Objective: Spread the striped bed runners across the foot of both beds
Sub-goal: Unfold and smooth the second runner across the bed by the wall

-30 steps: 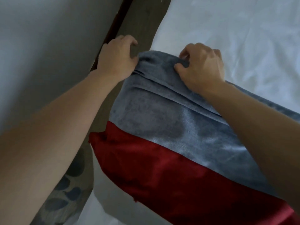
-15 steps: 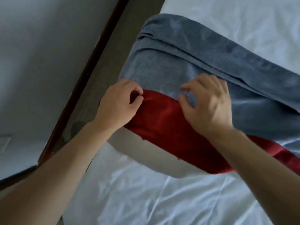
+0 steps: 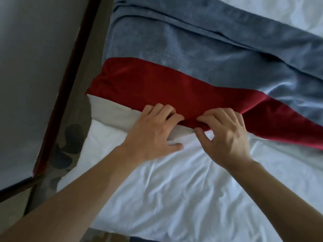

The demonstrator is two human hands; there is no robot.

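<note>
Head: runner [image 3: 174,88] at both hands' fingertips

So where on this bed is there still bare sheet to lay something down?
The widest bare patch is the white sheet below the runner's red stripe, between the forearms and toward the near edge. More sheet shows top right, beyond the grey stripe. It is crowded where the left hand and right hand work at the red edge.
</note>
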